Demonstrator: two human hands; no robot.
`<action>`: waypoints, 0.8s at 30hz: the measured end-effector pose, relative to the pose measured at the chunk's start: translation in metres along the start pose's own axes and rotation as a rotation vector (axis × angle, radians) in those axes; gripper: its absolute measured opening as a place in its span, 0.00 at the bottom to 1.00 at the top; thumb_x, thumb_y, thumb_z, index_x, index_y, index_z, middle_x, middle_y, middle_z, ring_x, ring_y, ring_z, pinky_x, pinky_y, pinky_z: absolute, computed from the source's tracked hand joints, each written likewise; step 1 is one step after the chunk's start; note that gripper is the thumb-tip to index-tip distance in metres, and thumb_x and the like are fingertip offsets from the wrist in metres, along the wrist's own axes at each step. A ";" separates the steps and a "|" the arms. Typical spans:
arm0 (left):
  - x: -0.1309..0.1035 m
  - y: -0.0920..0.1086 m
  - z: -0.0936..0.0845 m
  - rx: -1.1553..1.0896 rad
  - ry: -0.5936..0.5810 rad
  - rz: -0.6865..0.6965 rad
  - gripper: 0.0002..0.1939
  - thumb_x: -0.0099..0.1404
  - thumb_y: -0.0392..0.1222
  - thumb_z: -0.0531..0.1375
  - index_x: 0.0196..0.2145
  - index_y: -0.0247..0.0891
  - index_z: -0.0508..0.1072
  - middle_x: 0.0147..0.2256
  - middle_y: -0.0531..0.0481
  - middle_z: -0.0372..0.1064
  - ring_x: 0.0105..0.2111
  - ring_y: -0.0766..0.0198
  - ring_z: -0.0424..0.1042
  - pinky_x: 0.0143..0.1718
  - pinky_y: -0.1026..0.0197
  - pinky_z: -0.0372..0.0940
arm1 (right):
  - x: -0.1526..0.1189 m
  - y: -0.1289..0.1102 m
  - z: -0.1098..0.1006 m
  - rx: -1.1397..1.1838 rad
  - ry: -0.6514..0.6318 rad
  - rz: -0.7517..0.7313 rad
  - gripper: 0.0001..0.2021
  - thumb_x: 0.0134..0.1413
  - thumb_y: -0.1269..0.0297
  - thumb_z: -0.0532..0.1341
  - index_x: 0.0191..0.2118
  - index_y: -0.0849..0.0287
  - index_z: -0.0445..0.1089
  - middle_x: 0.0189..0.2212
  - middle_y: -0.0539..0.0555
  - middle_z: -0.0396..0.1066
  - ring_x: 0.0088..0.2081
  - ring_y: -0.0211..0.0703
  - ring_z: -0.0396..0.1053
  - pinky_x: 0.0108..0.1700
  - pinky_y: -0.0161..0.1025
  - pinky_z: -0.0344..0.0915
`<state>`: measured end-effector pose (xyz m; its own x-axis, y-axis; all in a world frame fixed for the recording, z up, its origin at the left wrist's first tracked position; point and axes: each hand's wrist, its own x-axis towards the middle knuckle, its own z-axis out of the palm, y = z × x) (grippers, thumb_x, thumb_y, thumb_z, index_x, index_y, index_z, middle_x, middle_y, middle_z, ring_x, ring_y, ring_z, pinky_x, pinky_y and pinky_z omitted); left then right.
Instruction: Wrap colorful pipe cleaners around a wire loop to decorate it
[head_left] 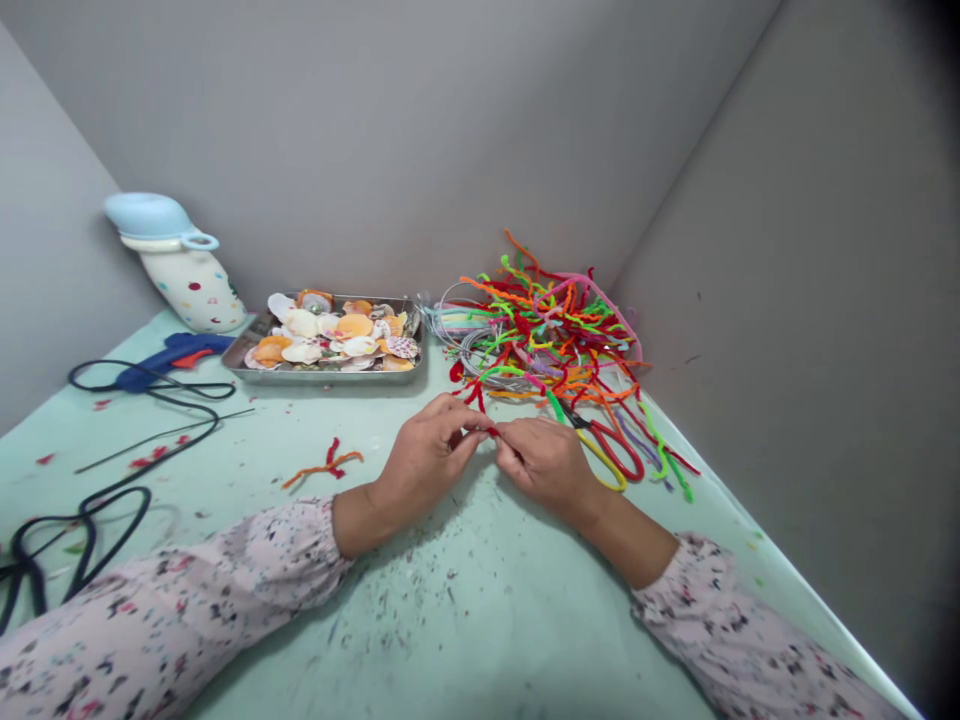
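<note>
My left hand (431, 450) and my right hand (547, 465) meet over the middle of the table, fingertips pinched close together. Between them shows a short bit of red pipe cleaner (493, 431), mostly hidden by the fingers. Just behind my hands spreads a tangled heap of coloured pipe cleaners (555, 335). Scissors with red and yellow handles (616, 452) lie beside my right hand, their blades partly under the heap. Left of my left hand, a small orange and red twisted pipe cleaner piece (326, 467) rests on the table.
A metal tray (330, 377) of seashells (352, 327) stands at the back. To its left are a blue glue gun (169, 360), a black cord (94, 510) and a tilted white bottle with a blue lid (191, 285). Small scraps dot the green table (480, 620). Grey walls (420, 130) enclose it.
</note>
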<state>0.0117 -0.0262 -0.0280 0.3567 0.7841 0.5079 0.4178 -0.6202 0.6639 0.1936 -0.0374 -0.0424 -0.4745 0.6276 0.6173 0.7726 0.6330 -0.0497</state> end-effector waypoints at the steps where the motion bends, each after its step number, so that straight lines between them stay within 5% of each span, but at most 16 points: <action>1: 0.000 0.000 0.000 0.004 0.000 0.002 0.08 0.61 0.35 0.58 0.38 0.40 0.75 0.34 0.49 0.68 0.34 0.66 0.67 0.36 0.64 0.63 | 0.000 0.000 0.000 -0.005 0.000 -0.002 0.10 0.55 0.71 0.52 0.30 0.60 0.70 0.22 0.52 0.69 0.27 0.39 0.65 0.33 0.37 0.56; 24: -0.001 0.002 0.000 0.039 -0.038 -0.036 0.07 0.63 0.35 0.56 0.38 0.39 0.73 0.33 0.51 0.65 0.34 0.66 0.66 0.36 0.64 0.61 | 0.000 0.000 0.001 -0.057 0.015 -0.036 0.09 0.55 0.71 0.53 0.32 0.61 0.71 0.23 0.52 0.71 0.28 0.39 0.67 0.35 0.37 0.56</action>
<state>0.0121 -0.0279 -0.0273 0.3719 0.8048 0.4626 0.4629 -0.5928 0.6591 0.1933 -0.0372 -0.0434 -0.4964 0.5978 0.6295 0.7780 0.6281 0.0170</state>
